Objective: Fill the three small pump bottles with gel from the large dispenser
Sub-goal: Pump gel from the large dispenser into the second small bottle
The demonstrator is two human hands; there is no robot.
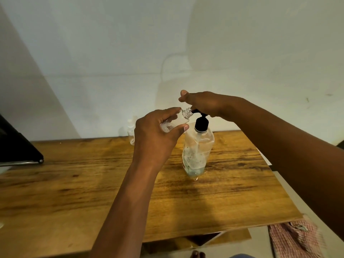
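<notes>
The large clear dispenser (198,151) with a black pump head stands on the wooden table (74,192), right of centre. My right hand (202,103) lies flat on the pump top and presses it. My left hand (158,131) grips a small clear bottle (178,121), uncapped and tilted, its threaded neck right at the black nozzle. Other small clear bottles (131,131) stand behind my left hand at the table's back edge, partly hidden.
A black flat device (16,148) rests at the table's left edge. A pale wall rises right behind the table. A red checked cloth (296,237) lies below the table's right front corner, and an open shelf shows under the front edge.
</notes>
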